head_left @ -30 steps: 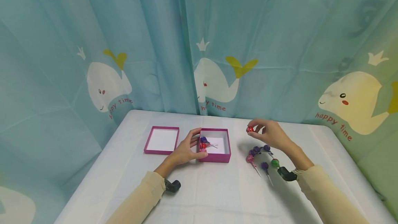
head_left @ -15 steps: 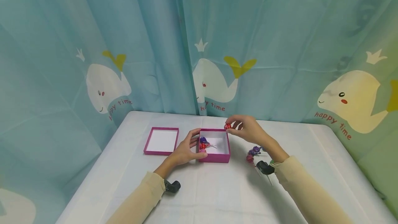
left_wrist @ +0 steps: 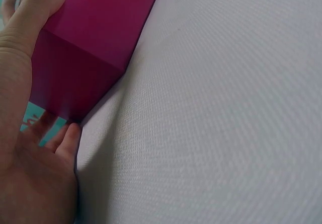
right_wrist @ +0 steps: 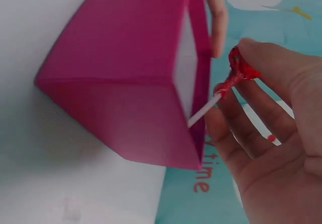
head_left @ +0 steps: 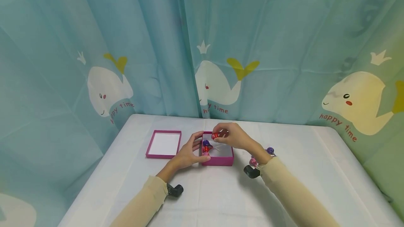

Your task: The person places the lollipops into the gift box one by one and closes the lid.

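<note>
A magenta box (head_left: 217, 162) with a white inside stands without its lid at the table's middle. My left hand (head_left: 187, 155) holds its left end, thumb at the front corner and fingers along the side. My right hand (head_left: 236, 136) pinches a red-wrapped lollipop (right_wrist: 240, 68) by its head over the box opening. In the right wrist view, its white stick points down into the box. Inside, along the left wall, lie a purple lollipop (head_left: 206, 143), a red lollipop (head_left: 206, 149) and a pink one, partly hidden by the left thumb.
The magenta-rimmed lid (head_left: 163, 156) lies left of the box, white inside up. Right of the box, a pink lollipop (head_left: 253, 162) and a purple lollipop (head_left: 270, 150) show on the white table (head_left: 214, 199), partly behind my right forearm. A blue whale-print curtain (head_left: 157, 80) hangs behind.
My right hand has carried the red lollipop leftward from above the loose lollipops to over the box opening. The left hand has stayed on the box.
</note>
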The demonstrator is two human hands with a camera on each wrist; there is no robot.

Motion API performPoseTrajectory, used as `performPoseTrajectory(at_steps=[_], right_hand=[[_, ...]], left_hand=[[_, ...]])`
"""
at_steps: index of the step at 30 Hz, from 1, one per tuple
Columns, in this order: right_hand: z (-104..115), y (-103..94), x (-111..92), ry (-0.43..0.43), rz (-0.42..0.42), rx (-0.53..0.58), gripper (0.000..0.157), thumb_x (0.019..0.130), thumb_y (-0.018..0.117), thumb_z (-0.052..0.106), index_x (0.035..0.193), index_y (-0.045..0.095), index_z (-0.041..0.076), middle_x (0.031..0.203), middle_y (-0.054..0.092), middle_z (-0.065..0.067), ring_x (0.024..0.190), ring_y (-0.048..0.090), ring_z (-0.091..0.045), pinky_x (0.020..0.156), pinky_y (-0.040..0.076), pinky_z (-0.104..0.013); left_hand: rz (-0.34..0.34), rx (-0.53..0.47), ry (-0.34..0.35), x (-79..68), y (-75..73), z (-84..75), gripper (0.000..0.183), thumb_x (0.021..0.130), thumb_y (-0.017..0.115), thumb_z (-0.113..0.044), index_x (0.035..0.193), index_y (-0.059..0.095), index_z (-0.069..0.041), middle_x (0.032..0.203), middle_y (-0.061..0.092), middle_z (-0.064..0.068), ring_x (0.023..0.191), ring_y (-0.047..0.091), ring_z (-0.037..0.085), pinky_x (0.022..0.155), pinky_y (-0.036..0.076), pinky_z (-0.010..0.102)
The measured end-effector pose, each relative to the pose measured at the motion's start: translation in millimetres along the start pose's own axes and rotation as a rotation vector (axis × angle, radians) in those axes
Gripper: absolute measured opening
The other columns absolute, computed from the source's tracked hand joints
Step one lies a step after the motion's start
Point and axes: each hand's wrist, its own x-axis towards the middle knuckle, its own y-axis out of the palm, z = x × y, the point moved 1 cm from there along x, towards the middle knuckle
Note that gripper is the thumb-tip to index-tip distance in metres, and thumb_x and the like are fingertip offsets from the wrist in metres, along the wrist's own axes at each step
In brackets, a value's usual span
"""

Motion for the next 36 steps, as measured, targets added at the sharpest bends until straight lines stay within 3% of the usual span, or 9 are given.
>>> performPoseTrajectory(at_steps=[14,23,36], right_hand=[[-7,25.1,8,0.04,0.168,0.001,0.019,0.087,0.083,0.007,0.104,0.074,0.009,0.097,0.072,0.001,0.085,0.069,-0.014,0.075,0.059,-0.022],[-5,34.2,11,-0.004,0.197,-0.023,0.017,0.086,0.082,0.003,0.099,0.074,0.009,0.092,0.072,0.002,0.082,0.07,-0.015,0.072,0.058,-0.02],[-2,38.6,13,0.028,0.229,-0.053,0.015,0.086,0.082,0.002,0.096,0.073,0.01,0.089,0.069,0.003,0.084,0.068,-0.017,0.073,0.058,-0.024]], left_hand=[[-0.004,-0.005,-0.01,-0.5,0.8,-0.2,0.095,0.084,0.087,-0.028,0.158,0.027,-0.032,0.165,0.031,0.01,0.146,0.041,0.036,0.117,0.039,0.048],[0.005,-0.012,0.003,-0.6,0.7,3.0,0.096,0.084,0.087,-0.029,0.159,0.026,-0.032,0.166,0.028,0.01,0.147,0.04,0.034,0.118,0.038,0.044],[0.011,-0.006,-0.007,-0.4,0.0,3.3,0.097,0.084,0.087,-0.031,0.159,0.025,-0.031,0.167,0.026,0.01,0.148,0.038,0.034,0.118,0.038,0.044]])
